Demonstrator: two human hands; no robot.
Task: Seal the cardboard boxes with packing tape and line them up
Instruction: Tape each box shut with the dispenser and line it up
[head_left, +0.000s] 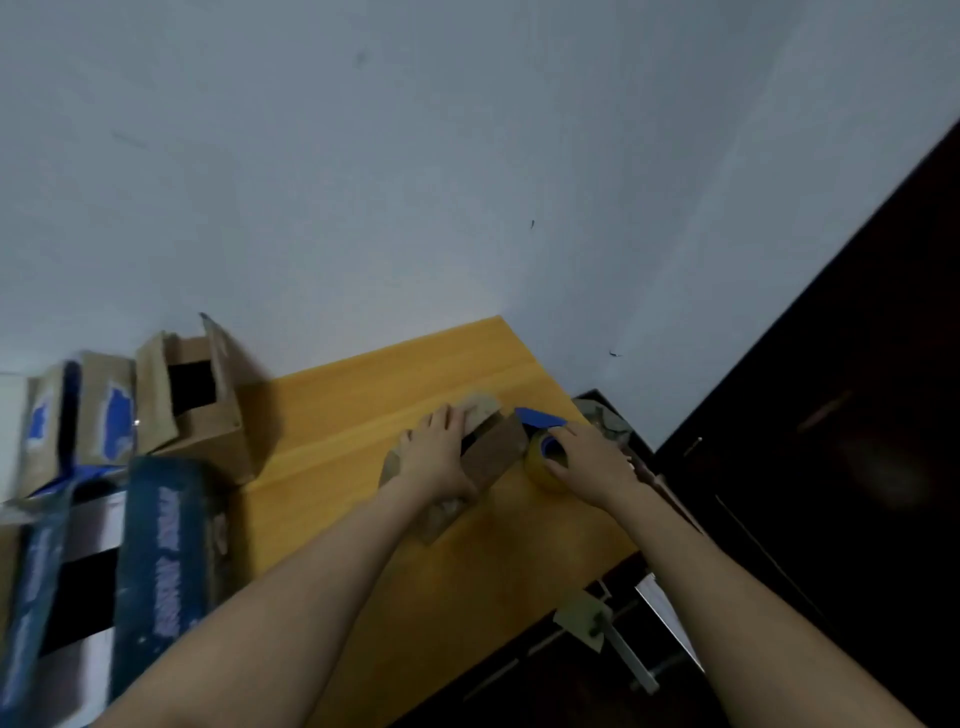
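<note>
A small brown cardboard box (493, 454) lies on the yellow wooden table (363, 467), its flaps partly up. My left hand (436, 452) rests flat on the box's left flap, fingers straight. Just right of the box sits a roll of clear packing tape (543, 465) on a blue dispenser (537, 417). My right hand (587, 460) grips the roll from the right. The view is blurred.
An open-topped cardboard box (208, 400) stands at the table's far left corner. Several blue-printed cartons (104, 415) and a long blue box (156, 561) crowd the left side. A dark cabinet (831, 441) rises on the right. A metal frame (623, 644) shows below the table's right edge.
</note>
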